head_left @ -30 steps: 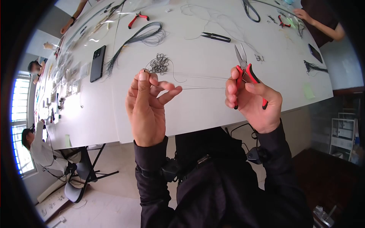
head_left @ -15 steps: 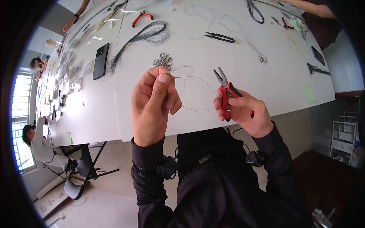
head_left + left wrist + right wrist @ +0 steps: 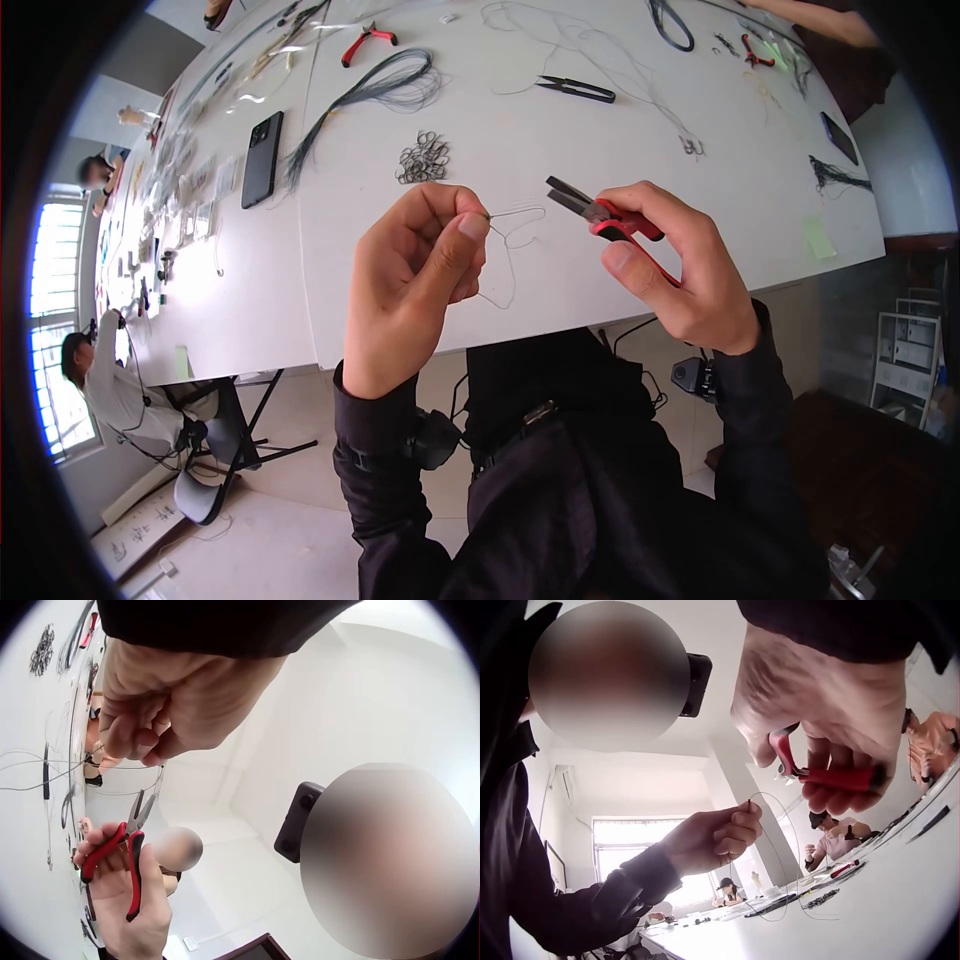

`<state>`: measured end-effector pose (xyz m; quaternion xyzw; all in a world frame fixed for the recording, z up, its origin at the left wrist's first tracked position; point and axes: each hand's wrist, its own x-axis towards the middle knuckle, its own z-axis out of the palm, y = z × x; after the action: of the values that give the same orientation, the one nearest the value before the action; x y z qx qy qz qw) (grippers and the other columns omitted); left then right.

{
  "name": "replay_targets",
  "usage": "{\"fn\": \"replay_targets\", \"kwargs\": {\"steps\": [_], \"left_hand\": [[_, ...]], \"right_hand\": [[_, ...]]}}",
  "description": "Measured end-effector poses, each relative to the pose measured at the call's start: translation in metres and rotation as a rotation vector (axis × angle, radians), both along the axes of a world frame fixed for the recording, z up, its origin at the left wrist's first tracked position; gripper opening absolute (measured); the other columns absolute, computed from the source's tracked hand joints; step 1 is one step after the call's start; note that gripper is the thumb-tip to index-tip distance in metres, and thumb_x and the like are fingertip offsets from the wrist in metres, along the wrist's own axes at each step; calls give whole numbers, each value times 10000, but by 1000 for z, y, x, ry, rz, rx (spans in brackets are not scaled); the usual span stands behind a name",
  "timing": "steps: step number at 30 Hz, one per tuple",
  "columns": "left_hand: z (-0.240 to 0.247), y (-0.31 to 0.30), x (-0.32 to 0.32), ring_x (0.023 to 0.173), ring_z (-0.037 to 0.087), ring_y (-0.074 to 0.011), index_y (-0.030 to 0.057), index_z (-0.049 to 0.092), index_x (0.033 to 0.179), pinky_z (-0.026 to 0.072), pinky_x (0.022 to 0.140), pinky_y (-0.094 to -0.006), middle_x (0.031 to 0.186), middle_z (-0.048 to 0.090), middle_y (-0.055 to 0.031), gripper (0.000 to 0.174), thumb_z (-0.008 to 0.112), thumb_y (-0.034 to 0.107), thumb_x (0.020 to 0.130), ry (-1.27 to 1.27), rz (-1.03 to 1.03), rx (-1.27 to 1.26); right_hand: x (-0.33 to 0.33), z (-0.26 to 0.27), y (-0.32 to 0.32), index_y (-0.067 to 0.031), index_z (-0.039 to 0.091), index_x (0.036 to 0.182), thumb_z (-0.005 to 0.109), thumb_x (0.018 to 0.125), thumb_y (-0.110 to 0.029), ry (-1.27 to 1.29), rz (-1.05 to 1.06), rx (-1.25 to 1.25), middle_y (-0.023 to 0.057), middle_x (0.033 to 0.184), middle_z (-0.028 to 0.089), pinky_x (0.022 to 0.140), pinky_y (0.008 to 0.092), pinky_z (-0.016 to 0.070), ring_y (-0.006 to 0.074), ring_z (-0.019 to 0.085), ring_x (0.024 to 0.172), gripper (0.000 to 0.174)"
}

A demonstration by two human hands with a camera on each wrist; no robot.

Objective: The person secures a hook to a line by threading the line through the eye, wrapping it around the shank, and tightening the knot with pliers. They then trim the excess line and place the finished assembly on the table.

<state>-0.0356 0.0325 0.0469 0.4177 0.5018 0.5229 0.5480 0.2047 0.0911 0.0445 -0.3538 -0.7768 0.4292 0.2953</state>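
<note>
In the head view the left hand [image 3: 415, 280] pinches a thin dark strand [image 3: 512, 262] between thumb and index finger; the strand loops out to the right. The right hand [image 3: 690, 262] grips red-handled pliers [image 3: 598, 212], whose parted jaws point up and left toward the left hand without touching it. The left wrist view shows the pliers [image 3: 135, 825] with jaws apart and nothing seen between them. A small dark tip [image 3: 749, 802] sticks out above the left fingertips in the right wrist view. Behind the left hand lies a pile of dark rings or loops [image 3: 424, 158].
Black snips [image 3: 577, 89], a bundle of grey strands [image 3: 385, 85], a phone [image 3: 262, 160] and other red pliers [image 3: 368, 42] lie on the white table [image 3: 400, 340]. Pale loose strands [image 3: 600, 50] cross its far part. Other people are around the table.
The left hand has moved right, its fingertips now closed on the strand. The right hand has turned, swinging the plier jaws leftward, and the strand no longer stretches across to it.
</note>
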Motion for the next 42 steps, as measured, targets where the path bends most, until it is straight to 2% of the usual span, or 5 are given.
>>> {"fn": "replay_targets", "kwargs": {"steps": [8,17,26,35,42], "left_hand": [[9,-8,1,646,463,-38,-8,599,1020,374,580,-203,770,562,6,160,637,144,989,71,5,-20],[8,-10,1,615,447,-61,5,575,1024,373,567,-215,770,557,-18,147,625,139,988,129,-3,-6],[17,-17,9,641,482,-65,-9,579,1016,390,583,-208,794,575,-30,87,599,65,975,202,31,39],[21,-21,8,643,493,-68,-17,577,1010,398,580,-212,789,581,-38,72,587,44,973,212,10,37],[15,-24,7,673,509,-35,-11,599,1018,405,592,-190,811,592,-4,56,607,31,982,188,35,73]], "right_hand": [[-4,0,11,33,636,1077,727,880,-225,-18,164,227,151,922,668,794,355,516,267,647,853,337],[-4,5,5,30,658,998,703,808,-129,-39,114,174,93,787,654,619,254,480,164,598,636,252],[-3,11,10,23,648,1045,721,849,-162,-26,174,306,151,905,661,768,349,519,258,643,813,279],[0,22,3,20,658,984,752,830,-137,-89,184,172,110,799,664,607,302,501,210,625,632,240],[-1,25,-1,22,655,968,758,822,-108,-93,180,185,118,807,670,613,294,513,224,655,659,221]]}}
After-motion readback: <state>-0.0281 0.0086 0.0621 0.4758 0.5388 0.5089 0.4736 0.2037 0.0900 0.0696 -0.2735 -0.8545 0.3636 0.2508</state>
